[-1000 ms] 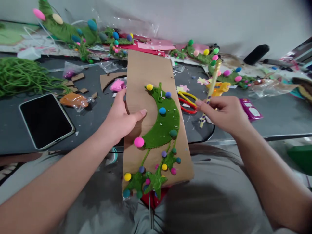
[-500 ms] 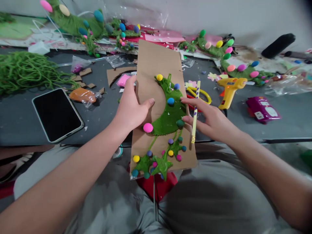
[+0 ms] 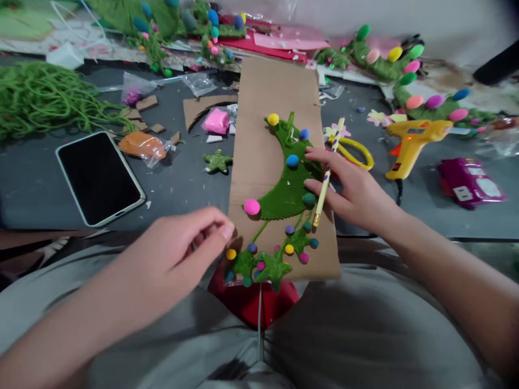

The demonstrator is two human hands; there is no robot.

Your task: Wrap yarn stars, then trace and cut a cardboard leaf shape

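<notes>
A green felt crescent moon [image 3: 279, 189] with coloured pom-poms lies on a strip of brown cardboard [image 3: 278, 86]. Below it, green stars [image 3: 274, 269] dangle on cords over the cardboard's near end. My right hand [image 3: 352, 186] rests its fingertips on the moon's right edge, with a pale patterned pencil [image 3: 323, 197] caught between its fingers. Curled by the cardboard's lower left edge, my left hand [image 3: 190, 243] brings thumb and forefinger together close to the yellow pom-pom [image 3: 231, 254]. What its fingertips hold, if anything, is hidden.
Right of the cardboard lie yellow-handled scissors [image 3: 357, 151], a yellow glue gun [image 3: 416, 143] and a purple packet [image 3: 470, 183]. On the left are a phone [image 3: 99, 178], green yarn [image 3: 52, 102], bagged orange clay [image 3: 141, 146] and a loose green star [image 3: 218, 161]. Decorated crescents [image 3: 377, 62] line the back.
My left hand has let go of the cardboard's left edge and come down toward its near end, uncovering the loose star. My right hand stays at the moon; the pencil tilts more.
</notes>
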